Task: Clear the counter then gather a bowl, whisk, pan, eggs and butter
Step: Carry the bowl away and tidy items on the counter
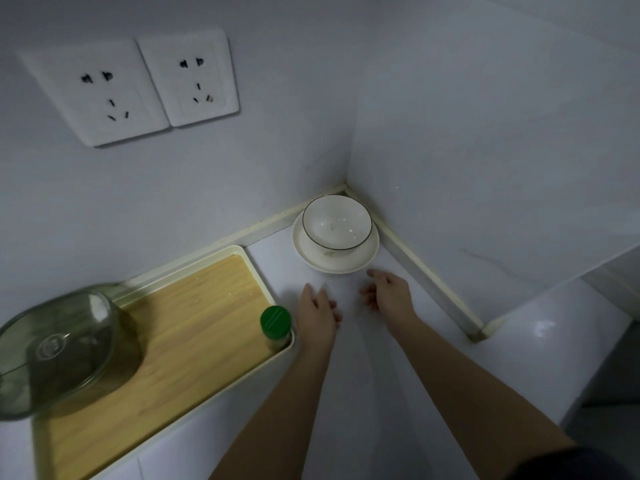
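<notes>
Here, both hands are empty above the pale counter (pixel 349 375): the left hand (pixel 317 311) is flat and loosely spread, the right hand (pixel 388 292) has slack, bent fingers. Whether they touch the counter is unclear. Just beyond, a white bowl (pixel 337 223) sits on a saucer (pixel 346 266) in the corner. On the tray (pixel 194 306), a glass bowl (pixel 62 348) is cut off at the left; a green-lidded jar (pixel 275 323) stands beside the left hand.

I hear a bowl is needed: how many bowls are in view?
2. A white bowl sits on a plate in the corner; a glass bowl rests on the tray at left. More may lie outside the view.
</notes>
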### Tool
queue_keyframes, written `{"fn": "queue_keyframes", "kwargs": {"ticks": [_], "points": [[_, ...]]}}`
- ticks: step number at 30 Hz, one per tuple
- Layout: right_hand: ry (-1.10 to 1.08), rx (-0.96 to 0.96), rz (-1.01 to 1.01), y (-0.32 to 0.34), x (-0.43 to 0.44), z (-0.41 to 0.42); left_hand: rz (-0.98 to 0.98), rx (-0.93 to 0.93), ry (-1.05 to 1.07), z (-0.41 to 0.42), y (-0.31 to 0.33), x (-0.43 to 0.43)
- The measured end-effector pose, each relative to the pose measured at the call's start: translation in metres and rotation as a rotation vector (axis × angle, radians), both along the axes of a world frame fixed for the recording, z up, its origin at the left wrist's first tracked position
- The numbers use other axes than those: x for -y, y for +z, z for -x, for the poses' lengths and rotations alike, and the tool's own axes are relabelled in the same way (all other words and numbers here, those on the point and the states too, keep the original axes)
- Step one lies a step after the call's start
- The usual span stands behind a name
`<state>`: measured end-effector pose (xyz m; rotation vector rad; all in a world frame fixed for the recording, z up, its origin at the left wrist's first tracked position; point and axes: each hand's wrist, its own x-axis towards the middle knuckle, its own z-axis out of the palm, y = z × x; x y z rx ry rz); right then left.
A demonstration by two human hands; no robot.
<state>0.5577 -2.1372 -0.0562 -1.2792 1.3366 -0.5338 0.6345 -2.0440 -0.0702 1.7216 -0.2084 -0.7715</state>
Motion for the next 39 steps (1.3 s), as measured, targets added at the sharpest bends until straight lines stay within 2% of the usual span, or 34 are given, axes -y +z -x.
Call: {"fn": "queue_keyframes", "kwargs": {"ticks": [5,9,13,19,23,28,35,39], "points": [[0.025,0.031,-0.069,0.012,-0.042,0.011,-0.006,-0.041,-0.127,0.017,0.007,-0.061],[0.106,0.01,-0.103,0.016,-0.078,0.008,-0.06,-0.047,-0.126,0.021,0.011,-0.119],[0.189,-0.021,-0.113,0.017,-0.117,-0.003,-0.083,-0.058,-0.022,0.014,0.02,-0.192],[0.238,0.022,-0.181,0.023,-0.165,-0.021,-0.263,0.05,0.255,-0.021,0.017,-0.299],[0.239,0.026,-0.173,0.027,-0.181,-0.027,-0.339,0.095,0.397,-0.046,0.022,-0.338],[0.205,0.051,-0.152,0.029,-0.19,-0.036,-0.362,0.059,0.568,-0.076,0.02,-0.363],[0.147,0.04,-0.097,0.013,-0.187,-0.044,-0.437,0.255,0.35,-0.105,0.014,-0.36],[0.149,0.056,-0.099,0.011,-0.18,-0.045,-0.511,0.359,0.308,-0.106,0.006,-0.356]]}}
